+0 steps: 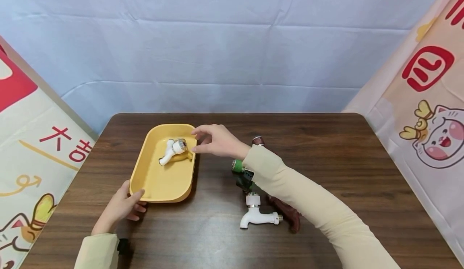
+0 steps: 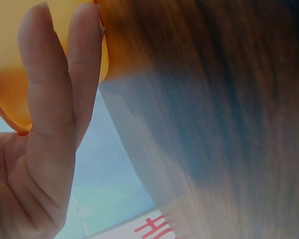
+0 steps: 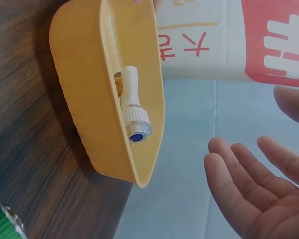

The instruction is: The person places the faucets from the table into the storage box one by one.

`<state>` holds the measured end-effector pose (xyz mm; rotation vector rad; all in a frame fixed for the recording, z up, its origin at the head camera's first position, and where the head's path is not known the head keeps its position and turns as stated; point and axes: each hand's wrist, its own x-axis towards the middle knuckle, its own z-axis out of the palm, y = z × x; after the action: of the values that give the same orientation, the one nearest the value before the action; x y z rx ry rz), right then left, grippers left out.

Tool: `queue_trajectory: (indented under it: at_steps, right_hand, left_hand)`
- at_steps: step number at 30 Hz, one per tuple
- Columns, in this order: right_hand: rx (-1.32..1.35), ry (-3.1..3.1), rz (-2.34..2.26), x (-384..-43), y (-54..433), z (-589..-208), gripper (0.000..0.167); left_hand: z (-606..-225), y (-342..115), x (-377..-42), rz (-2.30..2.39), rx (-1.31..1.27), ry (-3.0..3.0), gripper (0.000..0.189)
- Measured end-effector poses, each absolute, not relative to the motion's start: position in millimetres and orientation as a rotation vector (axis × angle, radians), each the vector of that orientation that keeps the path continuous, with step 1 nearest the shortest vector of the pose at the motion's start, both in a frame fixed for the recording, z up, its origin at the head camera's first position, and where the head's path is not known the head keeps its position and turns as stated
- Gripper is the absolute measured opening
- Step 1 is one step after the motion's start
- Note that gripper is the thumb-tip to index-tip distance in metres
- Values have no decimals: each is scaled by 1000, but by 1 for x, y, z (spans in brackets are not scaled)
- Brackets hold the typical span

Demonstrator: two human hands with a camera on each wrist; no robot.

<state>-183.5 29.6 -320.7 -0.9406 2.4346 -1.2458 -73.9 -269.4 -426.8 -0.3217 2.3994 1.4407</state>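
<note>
My left hand [image 1: 121,206] grips the near left corner of a yellow plastic tub [image 1: 163,188], thumb over the rim and fingers outside. In the left wrist view its fingers [image 2: 50,99] lie along the tub's wall. A white tap [image 1: 174,150] with a ribbed collar and silver end lies inside the tub, partly covering a yellow tap [image 1: 186,155]. My right hand [image 1: 217,140] is at the tub's right rim near the far corner. Its fingers are spread and loosely bent, with nothing between them, as the right wrist view shows.
Right of the tub, on the brown wooden table [image 1: 344,160], lie a white tap [image 1: 259,216], a dark red tap [image 1: 288,213] and a tap with a green knob [image 1: 237,165]. A brown knob [image 1: 258,141] shows behind my right sleeve, which hides part of this group.
</note>
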Motion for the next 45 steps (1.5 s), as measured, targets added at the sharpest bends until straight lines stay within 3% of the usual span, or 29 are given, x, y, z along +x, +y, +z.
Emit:
queue_trajectory:
  at_steps: [45]
  right_hand:
    - [-1068,2293,-1320,-149,86,-323,42]
  left_hand:
    - [-426,-270,-74,1434,-324,2392,49]
